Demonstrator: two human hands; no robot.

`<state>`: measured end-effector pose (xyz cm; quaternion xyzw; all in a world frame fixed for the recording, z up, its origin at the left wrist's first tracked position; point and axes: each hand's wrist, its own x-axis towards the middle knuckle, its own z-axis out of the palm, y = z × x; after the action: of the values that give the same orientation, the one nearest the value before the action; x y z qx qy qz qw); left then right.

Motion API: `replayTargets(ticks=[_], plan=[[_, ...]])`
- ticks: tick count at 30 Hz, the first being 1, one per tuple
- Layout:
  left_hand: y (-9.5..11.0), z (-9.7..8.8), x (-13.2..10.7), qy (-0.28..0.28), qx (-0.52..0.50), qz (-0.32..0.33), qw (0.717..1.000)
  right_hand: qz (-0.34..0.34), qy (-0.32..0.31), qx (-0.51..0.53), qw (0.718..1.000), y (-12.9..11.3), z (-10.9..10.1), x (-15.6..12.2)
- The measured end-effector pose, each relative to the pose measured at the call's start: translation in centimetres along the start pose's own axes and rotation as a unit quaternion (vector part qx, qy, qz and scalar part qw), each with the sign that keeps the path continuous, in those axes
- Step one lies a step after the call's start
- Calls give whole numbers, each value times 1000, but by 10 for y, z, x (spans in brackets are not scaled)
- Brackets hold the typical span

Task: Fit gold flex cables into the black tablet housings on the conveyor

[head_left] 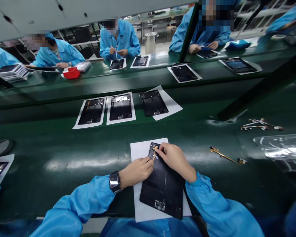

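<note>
A black tablet housing lies tilted on a white paper sheet in front of me. Over its upper left corner, my left hand is closed on an orange flex cable, gripping its lower part. My right hand pinches at the cable's upper end, by the housing's top edge. Its fingertips partly cover the end of the cable. Off to the right, another flex cable lies loose on the green bench.
Several tablet housings rest on paper sheets farther back. More flex cables and a clear plastic tray are at right. A dark post slants up from the bench. Co-workers in blue sit across a raised conveyor.
</note>
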<state>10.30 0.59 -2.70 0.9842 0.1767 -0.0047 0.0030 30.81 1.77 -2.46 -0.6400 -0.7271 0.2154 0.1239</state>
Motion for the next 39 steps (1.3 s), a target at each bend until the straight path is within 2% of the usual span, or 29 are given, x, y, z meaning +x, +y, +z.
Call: replayTargets(ticks=[5,12,16,20,23,28,33,39], plan=[[-1,3,-2,4,2,15,1000,17,-53,-59,997,1,5,22],[-15,5,-1,24,-105,-41,993,20,-83,-63,994,8,-2,29],[-27,0,2,52,-203,-78,975,32,-92,-70,993,4,-2,34],[-37,-11,5,116,-260,-99,954,44,-93,-67,992,3,-1,36],[-37,-15,2,130,-231,-56,963,47,-92,-61,993,4,-1,35],[-23,-4,-9,62,-103,2,993,50,-80,-61,994,3,0,35],[-13,3,-11,78,-32,28,996,54,-82,-64,993,4,2,34],[-14,6,-10,76,-18,40,996,54,-83,-63,993,7,2,33]])
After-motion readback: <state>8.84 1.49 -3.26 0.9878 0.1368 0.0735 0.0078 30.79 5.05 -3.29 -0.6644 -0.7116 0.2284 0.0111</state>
